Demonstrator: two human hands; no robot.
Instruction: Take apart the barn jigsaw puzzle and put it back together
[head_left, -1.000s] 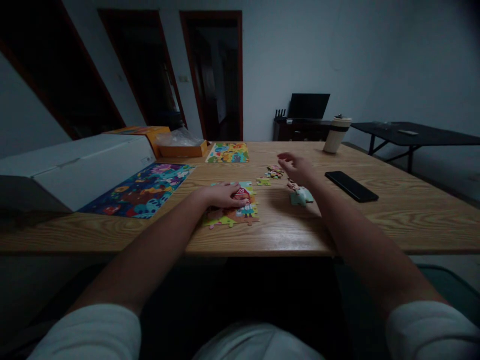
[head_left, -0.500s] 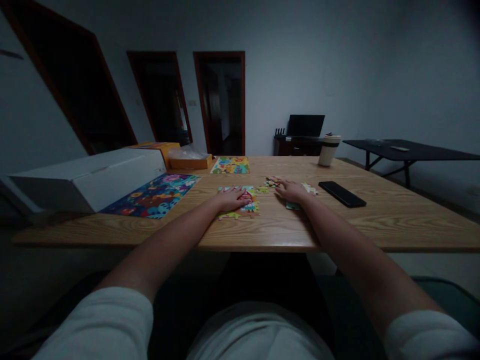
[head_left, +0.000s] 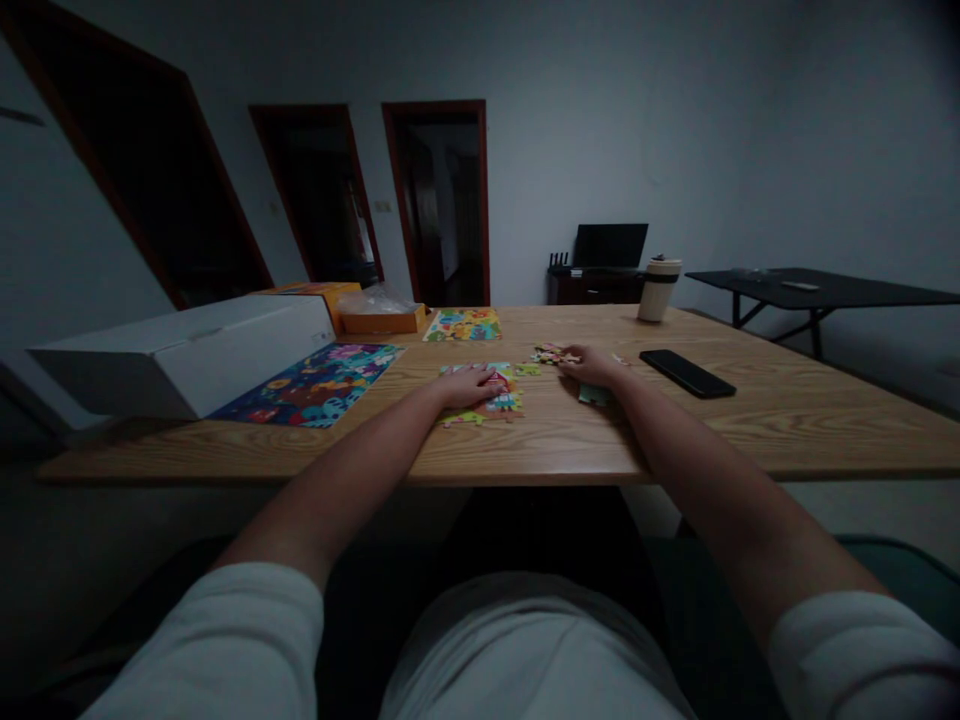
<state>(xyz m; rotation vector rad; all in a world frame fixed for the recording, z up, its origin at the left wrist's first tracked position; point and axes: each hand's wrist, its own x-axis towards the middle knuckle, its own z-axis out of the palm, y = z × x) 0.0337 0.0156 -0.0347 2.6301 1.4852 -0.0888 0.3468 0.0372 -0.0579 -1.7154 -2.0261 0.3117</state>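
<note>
My left hand [head_left: 466, 386] lies flat with its fingers spread on a partly joined puzzle [head_left: 504, 400] near the table's front edge. Just right of that puzzle's top is a small yellow-green group of pieces [head_left: 528, 370]. My right hand [head_left: 589, 366] reaches to a pile of loose puzzle pieces [head_left: 551, 354]; its fingertips touch the pile's right side, and whether they pinch a piece is too small to tell. A pale green piece group [head_left: 594, 395] lies under and in front of the right wrist.
On the wooden table [head_left: 795, 430] are a black phone [head_left: 686, 373], a lidded cup [head_left: 659, 290], a yellow picture sheet [head_left: 463, 324], a dark blue picture sheet [head_left: 315, 385], a white box [head_left: 187, 350] and an orange tray [head_left: 382, 321] with clear plastic.
My right hand has shifted slightly and its fingers have curled more at the pile. My left hand stays on the puzzle. The whole view has tilted a little.
</note>
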